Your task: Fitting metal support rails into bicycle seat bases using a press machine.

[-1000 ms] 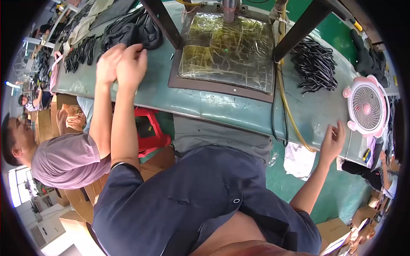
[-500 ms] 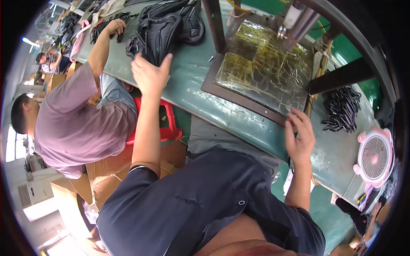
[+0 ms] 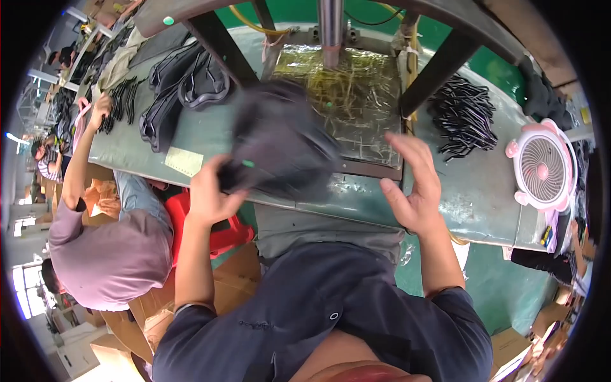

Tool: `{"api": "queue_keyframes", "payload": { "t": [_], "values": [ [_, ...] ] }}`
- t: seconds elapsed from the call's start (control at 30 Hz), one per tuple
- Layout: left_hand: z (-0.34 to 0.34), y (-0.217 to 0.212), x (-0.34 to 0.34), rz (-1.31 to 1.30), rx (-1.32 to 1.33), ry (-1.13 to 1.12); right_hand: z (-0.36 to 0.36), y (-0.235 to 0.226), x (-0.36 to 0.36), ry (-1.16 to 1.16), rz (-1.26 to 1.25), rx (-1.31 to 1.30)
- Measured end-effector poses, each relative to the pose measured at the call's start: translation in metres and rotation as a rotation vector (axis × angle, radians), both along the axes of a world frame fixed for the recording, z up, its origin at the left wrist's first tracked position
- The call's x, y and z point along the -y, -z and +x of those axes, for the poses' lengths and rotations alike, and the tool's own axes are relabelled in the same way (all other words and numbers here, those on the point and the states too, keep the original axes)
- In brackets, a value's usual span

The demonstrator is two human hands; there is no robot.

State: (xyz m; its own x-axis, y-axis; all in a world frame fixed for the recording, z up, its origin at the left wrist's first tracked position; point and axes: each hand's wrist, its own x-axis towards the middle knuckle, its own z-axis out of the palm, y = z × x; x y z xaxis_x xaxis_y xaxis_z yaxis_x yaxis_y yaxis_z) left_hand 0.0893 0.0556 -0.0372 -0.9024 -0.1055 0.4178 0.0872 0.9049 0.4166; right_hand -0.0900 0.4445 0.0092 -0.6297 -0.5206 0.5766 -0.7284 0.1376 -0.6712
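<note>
A dark grey, padded-looking moulded panel (image 3: 286,146), smeared by motion, hangs above the near edge of the green workbench. My left hand (image 3: 213,194) grips its left edge between thumb and fingers. Behind the panel lies a film-covered flat plate (image 3: 369,137) with a yellowish, wrinkled surface, under a metal press rod (image 3: 331,32). The panel hides the plate's left part. At the plate's front right corner, my right hand (image 3: 417,191) is held with thumb and fingers apart, holding nothing.
More dark moulded panels (image 3: 168,92) lie at the left. A pile of black strips (image 3: 463,118) and a pink-and-white fan (image 3: 541,164) are at the right. Dark frame posts (image 3: 439,70) flank the plate. A co-worker (image 3: 114,254) sits left, beside a red stool (image 3: 219,239).
My left hand has taken a dark panel from the pile and brought it right, toward the plate. My right hand has opened wider near the plate's corner. The view has turned.
</note>
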Motion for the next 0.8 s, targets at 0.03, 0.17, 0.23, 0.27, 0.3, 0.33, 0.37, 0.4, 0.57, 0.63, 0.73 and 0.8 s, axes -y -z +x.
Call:
{"api": "queue_keyframes", "payload": {
  "t": [0.03, 0.17, 0.23, 0.27, 0.3, 0.33, 0.37, 0.4, 0.57, 0.63, 0.73, 0.8],
  "values": [
    [-0.028, -0.033, -0.019, -0.13, 0.04, 0.263, -0.002, -0.013, 0.002, -0.01, -0.015, -0.13],
    [-0.122, -0.07, -0.065, -0.4, 0.132, 0.792, -0.021, -0.027, 0.011, -0.281, 0.494, -0.413],
    [-0.166, -0.074, -0.067, -0.457, 0.116, 0.811, -0.039, 0.003, -0.001, -0.32, 0.495, -0.279],
    [-0.181, -0.07, -0.06, -0.404, 0.04, 0.755, -0.036, -0.003, 0.0, -0.276, 0.403, -0.281],
    [-0.191, -0.063, -0.059, -0.344, -0.112, 0.685, -0.033, 0.0, 0.0, -0.264, 0.409, -0.28],
    [-0.192, -0.053, -0.062, -0.314, -0.163, 0.538, -0.026, 0.009, 0.001, -0.144, 0.379, -0.266],
    [-0.189, -0.042, -0.065, -0.281, -0.21, 0.39, -0.019, 0.02, 0.004, -0.023, 0.349, -0.251],
    [-0.185, -0.03, -0.075, -0.115, -0.269, 0.295, -0.015, 0.031, 0.011, 0.097, 0.3, -0.243],
    [-0.144, -0.017, -0.138, 0.275, -0.054, 0.141, -0.038, 0.045, 0.055, 0.395, 0.198, -0.138],
    [-0.158, 0.002, -0.137, 0.165, -0.163, 0.134, -0.051, 0.057, 0.078, 0.45, 0.137, -0.162],
    [-0.191, 0.008, -0.128, 0.111, -0.376, -0.003, -0.072, 0.058, 0.102, 0.489, 0.158, -0.182],
    [-0.214, 0.012, -0.115, 0.019, -0.488, 0.037, -0.091, 0.059, 0.113, 0.534, 0.112, -0.183]
  ]
}}
